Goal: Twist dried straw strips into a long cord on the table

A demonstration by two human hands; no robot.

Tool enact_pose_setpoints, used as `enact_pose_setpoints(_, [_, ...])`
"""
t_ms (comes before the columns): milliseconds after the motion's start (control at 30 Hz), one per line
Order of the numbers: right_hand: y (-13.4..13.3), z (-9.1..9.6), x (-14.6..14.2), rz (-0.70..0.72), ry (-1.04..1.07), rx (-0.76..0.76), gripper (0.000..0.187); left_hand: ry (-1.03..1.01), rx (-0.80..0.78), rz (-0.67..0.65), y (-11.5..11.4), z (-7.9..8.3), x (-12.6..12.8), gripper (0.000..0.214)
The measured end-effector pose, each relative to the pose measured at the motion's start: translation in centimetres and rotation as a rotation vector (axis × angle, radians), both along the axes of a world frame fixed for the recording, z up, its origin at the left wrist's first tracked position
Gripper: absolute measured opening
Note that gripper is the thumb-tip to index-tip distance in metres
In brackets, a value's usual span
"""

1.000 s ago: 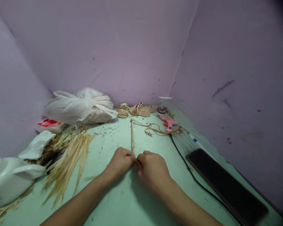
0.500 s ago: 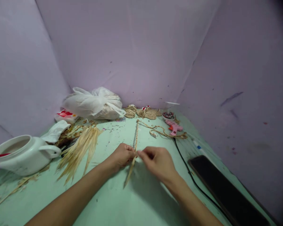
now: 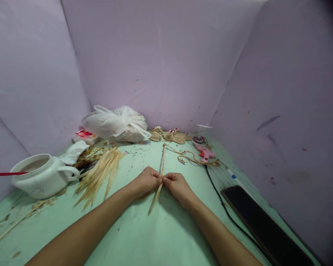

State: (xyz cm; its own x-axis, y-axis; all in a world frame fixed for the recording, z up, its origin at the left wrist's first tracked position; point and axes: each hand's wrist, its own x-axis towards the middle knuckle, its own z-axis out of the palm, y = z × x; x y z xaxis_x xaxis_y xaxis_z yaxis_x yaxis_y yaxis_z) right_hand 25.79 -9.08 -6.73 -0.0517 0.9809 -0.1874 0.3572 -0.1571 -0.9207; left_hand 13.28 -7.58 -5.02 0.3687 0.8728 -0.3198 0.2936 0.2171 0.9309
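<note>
A thin straw-coloured braided cord [image 3: 163, 159] runs up the table from between my hands, then bends right into loose loops. My left hand [image 3: 149, 181] pinches the cord at its near end. My right hand [image 3: 177, 186] is closed at the same spot, its thumb and fingertip meeting the left fingertips on the cord. A flat, pointed dry strip [image 3: 154, 201] sticks out below the fingers towards me. Left of my hands lies a fanned bundle of dry fibre strips [image 3: 101, 175]. The exact hold inside the fingertips is partly hidden.
On the left stands a white pot [image 3: 44, 177] with a red stick in it. A white plastic bag [image 3: 116, 123], woven straw pieces [image 3: 177, 136] and a small bowl [image 3: 199, 140] sit at the back. A pink glue gun [image 3: 205, 153], black cable [image 3: 224, 208] and phone [image 3: 262, 221] lie right.
My right hand has come in against my left fingertips and closed on the cord. The whole scene has shifted slightly to the right as the head view turned.
</note>
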Motion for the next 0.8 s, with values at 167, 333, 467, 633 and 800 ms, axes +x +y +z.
enact_pose_setpoints(167, [0.3,-0.8,0.3,-0.004,0.062,0.012,0.012,0.159,0.078,0.032,-0.1,0.3,0.0,0.008])
enact_pose_setpoints(333, [0.4,-1.0,0.2,0.045,0.160,0.032,0.011,0.191,0.104,0.016,0.5,-0.7,-0.3,0.008])
enact_pose_setpoints(467, [0.2,-1.0,0.0,0.042,0.220,0.005,0.007,0.209,0.158,-0.027,0.7,-1.1,-0.7,0.011])
enact_pose_setpoints(633, [0.2,-1.2,-0.3,-0.031,0.225,0.030,0.005,0.410,0.355,-0.130,1.0,-0.3,-0.8,0.012])
enact_pose_setpoints(800, [0.3,-1.2,-0.3,-0.046,0.181,0.028,0.004,0.582,0.417,-0.118,0.7,0.5,-0.5,0.011])
